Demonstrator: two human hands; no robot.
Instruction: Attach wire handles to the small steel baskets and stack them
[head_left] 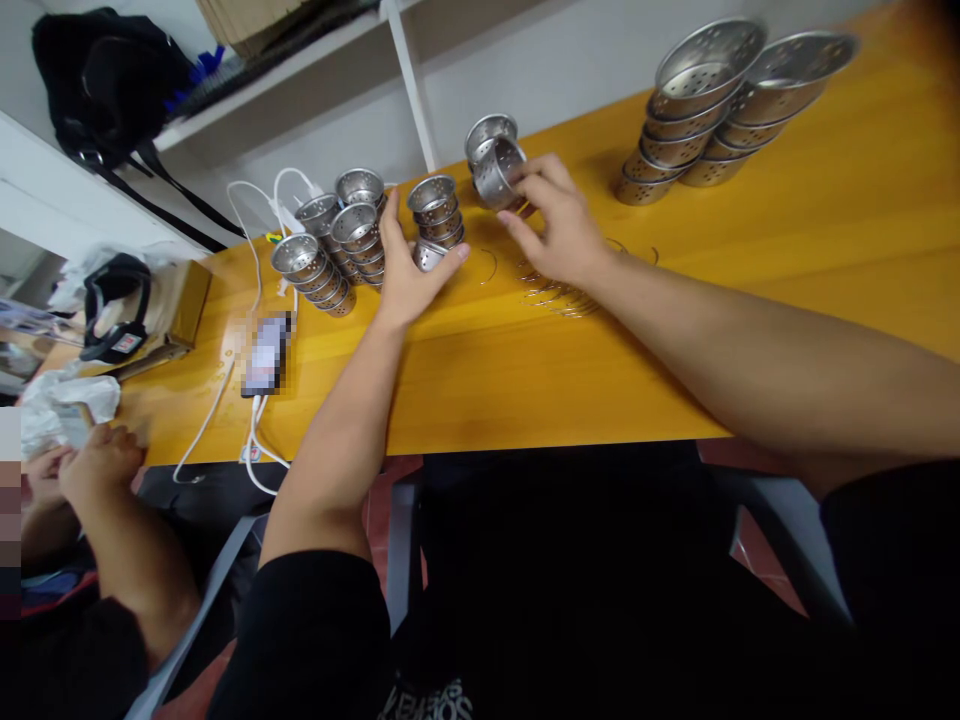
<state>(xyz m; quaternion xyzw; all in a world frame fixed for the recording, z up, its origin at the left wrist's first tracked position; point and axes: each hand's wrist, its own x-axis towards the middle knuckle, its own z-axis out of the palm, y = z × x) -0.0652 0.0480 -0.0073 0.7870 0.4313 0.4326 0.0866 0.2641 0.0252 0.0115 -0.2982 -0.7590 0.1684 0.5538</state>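
Steel, perforated: one cup [496, 178] tilted in the right hand [559, 222], fingers and thumb closed on its side. Left hand [411, 285] open, thumb and forefinger spread about a short stack [436, 215]; contact unclear. Step, as judged: handling a single cup beside the far cup [491, 130]; shifting it would call for a steady grip and a lift past that neighbour's rim. Thin wire pieces [566, 300] lie under and beside the right wrist, easily snagged. Left of the left hand, clustered stacks [322, 275] crowd close; white cables [217, 415] and a phone [266, 355] beyond. Far right, tall stacks [671, 150] lean together, tippy if brushed. Wall [570, 60] limits far reach; more room toward the near edge of the table [525, 400].
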